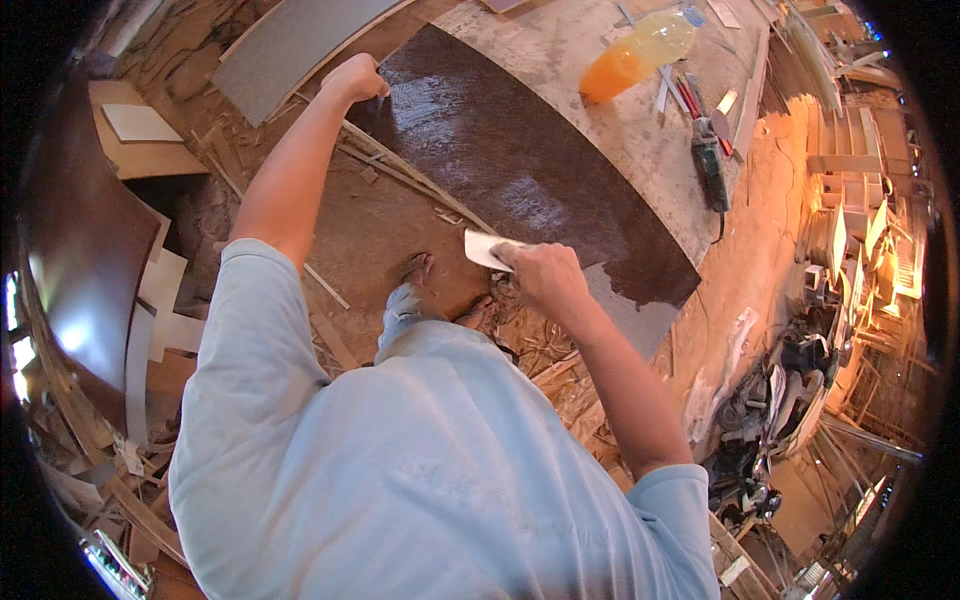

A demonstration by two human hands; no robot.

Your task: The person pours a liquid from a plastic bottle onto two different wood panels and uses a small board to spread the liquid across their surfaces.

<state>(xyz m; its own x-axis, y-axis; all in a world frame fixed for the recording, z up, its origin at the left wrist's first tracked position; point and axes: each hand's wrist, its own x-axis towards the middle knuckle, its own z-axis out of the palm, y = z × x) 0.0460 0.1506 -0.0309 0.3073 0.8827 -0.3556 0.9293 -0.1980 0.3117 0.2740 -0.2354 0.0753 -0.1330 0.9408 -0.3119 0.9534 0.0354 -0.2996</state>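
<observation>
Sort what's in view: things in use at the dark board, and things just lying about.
In use:
- whitish flat piece, in the right hand
- dark board, left hand at its edge

Apparently lying about:
- orange-liquid bottle
- power tool

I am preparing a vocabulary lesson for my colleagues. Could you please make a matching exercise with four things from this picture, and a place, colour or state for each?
1. bottle
2. power tool
3. flat piece
4. left hand

A. at the edge of the dark brown panel
B. dark green body
C. pale, held in the right hand
D. orange in its lower part

Pairs: 1-D, 2-B, 3-C, 4-A
</observation>
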